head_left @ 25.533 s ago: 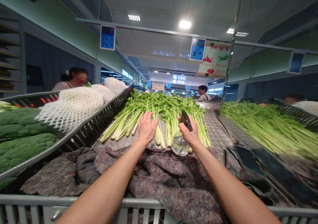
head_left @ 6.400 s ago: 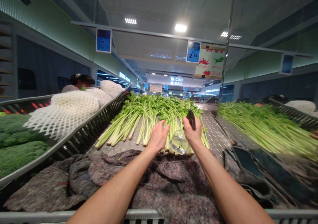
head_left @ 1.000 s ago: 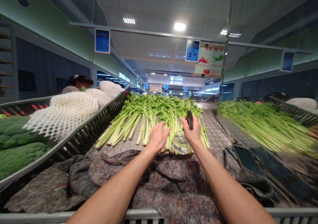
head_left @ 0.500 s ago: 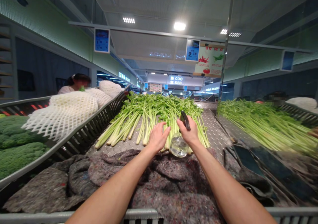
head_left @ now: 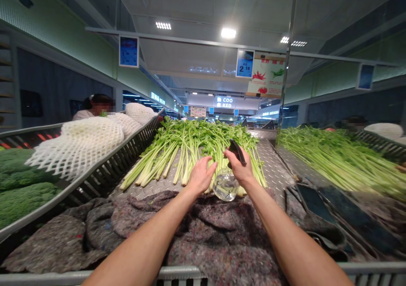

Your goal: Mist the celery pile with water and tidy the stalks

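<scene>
The right hand point(head_left: 240, 166) is closed around the black head of a clear bottle point(head_left: 226, 186), which it holds tilted, with the base toward the near side. The left hand point(head_left: 202, 175) is loosely spread, the thumb apart from the fingers, above the near ends of the celery point(head_left: 203, 136) (whether it touches the stalks, I cannot tell). The celery lies in a wide row on the ribbed metal worktop point(head_left: 274, 163), its leaves to the far side and its pale ends to the near side. Nearest is a crumpled grey cloth point(head_left: 218, 239), under both forearms. At the left, beyond the slanted wall of a crate point(head_left: 106, 165), there are broccoli point(head_left: 27, 203) and white foam nets point(head_left: 85, 140). At the right, a mirror point(head_left: 342, 108) shows the celery again.
</scene>
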The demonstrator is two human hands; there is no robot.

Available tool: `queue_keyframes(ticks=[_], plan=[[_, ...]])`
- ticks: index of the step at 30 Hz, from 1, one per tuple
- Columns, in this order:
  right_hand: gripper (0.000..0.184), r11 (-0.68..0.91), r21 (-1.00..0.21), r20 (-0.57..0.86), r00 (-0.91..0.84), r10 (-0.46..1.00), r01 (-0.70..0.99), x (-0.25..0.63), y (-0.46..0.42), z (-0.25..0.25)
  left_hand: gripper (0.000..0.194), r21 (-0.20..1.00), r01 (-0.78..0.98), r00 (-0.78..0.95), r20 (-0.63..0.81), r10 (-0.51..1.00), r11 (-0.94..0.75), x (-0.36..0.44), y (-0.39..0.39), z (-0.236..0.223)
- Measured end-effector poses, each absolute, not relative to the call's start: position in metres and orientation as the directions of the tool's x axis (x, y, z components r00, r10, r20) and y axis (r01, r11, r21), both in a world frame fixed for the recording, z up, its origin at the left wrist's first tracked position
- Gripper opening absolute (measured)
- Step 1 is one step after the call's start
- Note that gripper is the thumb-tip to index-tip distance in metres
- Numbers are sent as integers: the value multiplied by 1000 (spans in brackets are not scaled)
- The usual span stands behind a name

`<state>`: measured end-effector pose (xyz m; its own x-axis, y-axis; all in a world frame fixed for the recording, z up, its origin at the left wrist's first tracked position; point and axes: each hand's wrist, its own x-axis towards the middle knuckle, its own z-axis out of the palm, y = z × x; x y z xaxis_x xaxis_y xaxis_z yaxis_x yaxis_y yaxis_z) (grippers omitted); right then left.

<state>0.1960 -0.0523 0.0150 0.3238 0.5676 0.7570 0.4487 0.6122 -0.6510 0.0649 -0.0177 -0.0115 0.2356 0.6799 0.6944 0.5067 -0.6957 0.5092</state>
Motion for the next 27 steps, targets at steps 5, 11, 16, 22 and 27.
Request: queue_keyframes(ticks=[5, 11, 16, 22, 27], plan=[[33, 618, -655, 755, 343, 559, 435, 194, -55, 16, 38, 508, 506, 242, 692, 680, -697, 65, -16, -13], [28, 571, -635, 768, 346, 539, 520, 195, -56, 17, 38, 508, 508, 246, 689, 682, -696, 65, -16, -13], [25, 531, -646, 757, 365, 542, 549, 196, -53, 16, 38, 514, 502, 245, 687, 684, -696, 65, -16, -12], [27, 519, -640, 754, 335, 565, 567, 193, -55, 14, 38, 522, 495, 242, 684, 688, -694, 64, -18, -11], [28, 522, -637, 757, 333, 562, 567, 193, -54, 14, 38, 519, 494, 243, 688, 684, -698, 64, -19, -10]])
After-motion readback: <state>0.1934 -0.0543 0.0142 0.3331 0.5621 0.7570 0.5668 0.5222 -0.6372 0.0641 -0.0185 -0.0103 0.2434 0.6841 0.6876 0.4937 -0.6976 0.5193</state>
